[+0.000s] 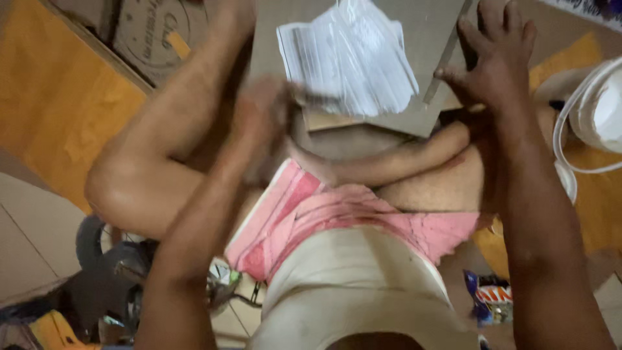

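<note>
A clear plastic packet of white printed sheets (353, 55) lies on a grey flat board (414, 116) in front of my folded legs. My left hand (262, 120) is blurred by motion at the packet's lower left corner, touching or almost touching it; its grip is unclear. With fingers spread, my right hand (495, 55) presses flat on the board's right part, the thumb near a thin dark strip (447, 55). A brown wooden piece (330, 121) shows under the packet's lower edge.
My bare knee (129, 188) juts out to the left, above pink cloth (337, 214) on my lap. A white bucket with a wire handle (599, 110) stands at the right. Orange flooring (58, 97) lies left; a snack wrapper (492, 301) and dark clutter (103, 272) sit low.
</note>
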